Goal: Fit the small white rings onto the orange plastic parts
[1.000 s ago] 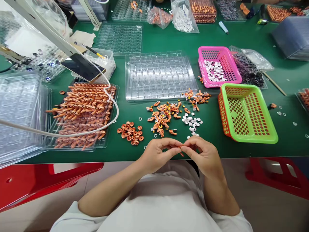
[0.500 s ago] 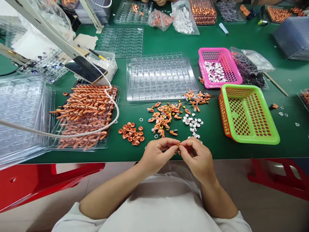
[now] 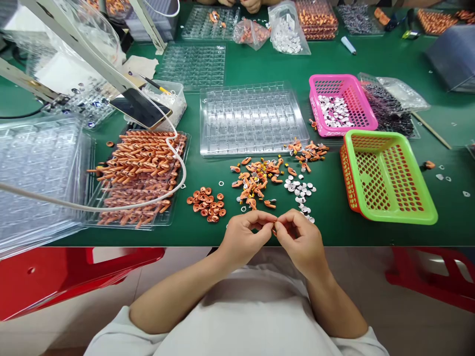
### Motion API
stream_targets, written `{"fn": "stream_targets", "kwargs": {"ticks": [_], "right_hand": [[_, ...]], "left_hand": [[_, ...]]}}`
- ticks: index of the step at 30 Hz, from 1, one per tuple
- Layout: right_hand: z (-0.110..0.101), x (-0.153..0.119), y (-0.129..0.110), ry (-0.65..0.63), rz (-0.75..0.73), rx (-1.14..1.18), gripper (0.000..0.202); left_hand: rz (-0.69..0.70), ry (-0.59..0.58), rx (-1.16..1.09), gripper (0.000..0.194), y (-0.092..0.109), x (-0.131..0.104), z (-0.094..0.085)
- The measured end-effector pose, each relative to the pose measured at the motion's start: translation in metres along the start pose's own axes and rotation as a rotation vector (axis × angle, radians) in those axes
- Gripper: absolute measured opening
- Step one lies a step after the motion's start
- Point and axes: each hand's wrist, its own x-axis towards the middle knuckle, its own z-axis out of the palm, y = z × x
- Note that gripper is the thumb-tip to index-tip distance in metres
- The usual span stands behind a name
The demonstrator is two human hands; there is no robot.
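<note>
At the near edge of the green tabletop [image 3: 208, 74], the left hand [image 3: 245, 237] and the right hand [image 3: 300, 240] meet fingertip to fingertip, both pinched shut on one small orange part [image 3: 273, 229] that barely shows between them. It looks very light and stiff, probably moulded plastic, and small enough to slip or flick away, so a fingertip pinch by its ends or edges seems the safest hold. Just beyond the hands lie a loose heap of orange pieces [image 3: 256, 180], a cluster of orange rings [image 3: 208, 202] to the left and white discs [image 3: 300, 190] to the right. Farther back sit a clear compartment tray [image 3: 252, 118], a pink basket [image 3: 365, 118] and a green basket [image 3: 426, 215].
</note>
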Motion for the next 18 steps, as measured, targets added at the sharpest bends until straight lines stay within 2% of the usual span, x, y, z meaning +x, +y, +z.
{"fn": "stream_targets", "kwargs": {"ticks": [8, 18], "right_hand": [[-0.0028, -0.0037, -0.0003, 0.044, -0.07, -0.071, 0.005], [0.0025, -0.0051, -0.0001, 0.044, -0.093, -0.025, 0.012]], "left_hand": [[0.015, -0.067, -0.009, 0.019, 0.0043, -0.0012, -0.0034], [0.092, 0.042, 0.089, 0.018, 0.0037, -0.0012, 0.0039]]}}
